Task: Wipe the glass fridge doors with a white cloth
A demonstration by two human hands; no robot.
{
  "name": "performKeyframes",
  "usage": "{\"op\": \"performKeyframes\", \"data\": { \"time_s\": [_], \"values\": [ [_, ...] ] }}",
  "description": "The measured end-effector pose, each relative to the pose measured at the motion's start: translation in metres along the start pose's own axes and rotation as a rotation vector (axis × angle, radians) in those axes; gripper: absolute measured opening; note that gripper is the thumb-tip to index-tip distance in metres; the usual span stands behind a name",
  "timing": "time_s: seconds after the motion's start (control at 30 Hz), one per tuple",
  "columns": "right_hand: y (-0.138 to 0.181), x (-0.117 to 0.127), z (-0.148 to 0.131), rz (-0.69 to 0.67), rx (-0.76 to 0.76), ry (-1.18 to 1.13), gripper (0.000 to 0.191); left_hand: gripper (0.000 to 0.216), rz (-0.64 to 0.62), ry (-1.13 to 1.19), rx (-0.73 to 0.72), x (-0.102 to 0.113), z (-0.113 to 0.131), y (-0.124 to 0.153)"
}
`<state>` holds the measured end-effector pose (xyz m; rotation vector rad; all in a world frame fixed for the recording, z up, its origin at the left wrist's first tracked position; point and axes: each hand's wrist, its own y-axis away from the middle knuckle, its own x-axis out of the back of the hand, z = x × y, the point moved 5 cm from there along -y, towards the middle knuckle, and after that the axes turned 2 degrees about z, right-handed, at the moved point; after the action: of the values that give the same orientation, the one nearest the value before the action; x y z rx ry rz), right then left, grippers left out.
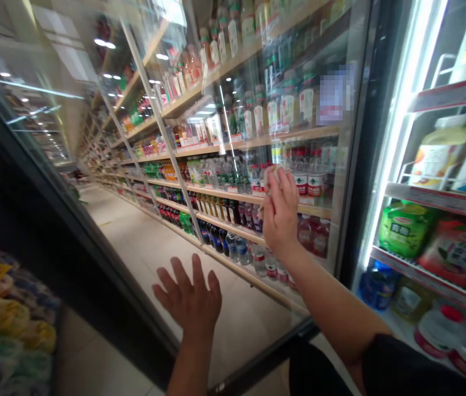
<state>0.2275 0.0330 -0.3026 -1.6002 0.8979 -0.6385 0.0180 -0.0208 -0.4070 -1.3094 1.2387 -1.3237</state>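
My right hand (281, 214) presses a light beige cloth (273, 169) flat against the glass door (253, 319). Only the cloth's edges show around my fingers. Lower and to the left, my left hand (192, 297) is raised with its fingers spread, holding nothing. It is at the glass or just off it; I cannot tell whether it touches. Through the pane several rows of bottles show. A sticker or notice (335, 94), blurred out, is on the upper right of the glass.
The dark door frame (350, 165) borders the glass. At the right, a lit fridge holds bottles, a green pouch (404, 228) and a red pouch (459, 247) on wire-edged shelves. Yellow packages (6, 308) stand at lower left. A long aisle floor (134, 225) shows beyond the glass.
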Motion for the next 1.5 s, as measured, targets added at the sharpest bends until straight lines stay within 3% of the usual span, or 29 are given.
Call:
{"op": "performKeyframes", "data": {
  "time_s": [0.07,0.17,0.23,0.27,0.43,0.5,0.6,0.7,0.8,0.9,1.03,1.13,1.3,1.37,1.5],
  "values": [
    [0.008,0.005,0.009,0.024,-0.035,-0.005,0.061,0.08,0.0,-0.01,-0.008,0.001,0.001,-0.001],
    [0.038,0.006,0.004,-0.139,0.249,-0.006,0.066,0.079,0.01,-0.011,-0.011,0.001,0.001,-0.002],
    [0.054,0.009,0.017,-0.216,0.322,0.01,0.064,0.077,0.017,-0.009,-0.011,0.001,0.001,-0.002],
    [0.056,0.014,0.033,-0.202,0.246,0.018,0.062,0.077,0.019,-0.007,-0.01,0.002,0.001,-0.002],
    [0.074,0.045,0.139,0.1,-0.492,-0.012,0.056,0.078,0.017,0.02,0.027,0.0,0.001,0.0],
    [0.093,0.049,0.159,0.126,-0.629,-0.02,0.059,0.077,0.001,0.038,0.057,-0.002,-0.001,0.002],
    [0.108,0.048,0.167,0.149,-0.698,-0.037,0.063,0.075,-0.021,0.073,0.09,-0.005,-0.004,0.005],
    [0.09,0.042,0.157,0.205,-0.652,-0.051,0.063,0.072,-0.02,0.084,0.098,-0.006,-0.005,0.006],
    [0.054,0.028,0.12,0.145,-0.43,-0.054,0.057,0.066,-0.03,0.114,0.149,-0.008,-0.007,0.007],
    [0.046,0.017,0.058,0.004,-0.191,-0.039,0.057,0.063,-0.033,0.114,0.152,-0.008,-0.006,0.008],
    [0.069,0.007,-0.012,-0.279,0.111,-0.022,0.063,0.07,0.007,0.038,0.054,0.001,0.001,0.003],
    [0.057,0.007,-0.018,-0.348,0.179,-0.022,0.061,0.07,0.06,-0.023,0.009,0.011,0.001,-0.012],
    [0.005,0.012,0.014,-0.082,-0.091,-0.005,0.058,0.071,0.071,-0.019,0.029,0.017,-0.012,-0.052],
    [0.005,0.005,0.0,-0.134,0.02,-0.006,0.062,0.073,0.019,-0.002,0.059,0.013,-0.018,-0.063],
    [0.017,-0.009,-0.044,-0.307,0.421,-0.005,0.063,0.073,-0.018,0.024,0.069,0.009,-0.022,-0.066]
  ]
}}
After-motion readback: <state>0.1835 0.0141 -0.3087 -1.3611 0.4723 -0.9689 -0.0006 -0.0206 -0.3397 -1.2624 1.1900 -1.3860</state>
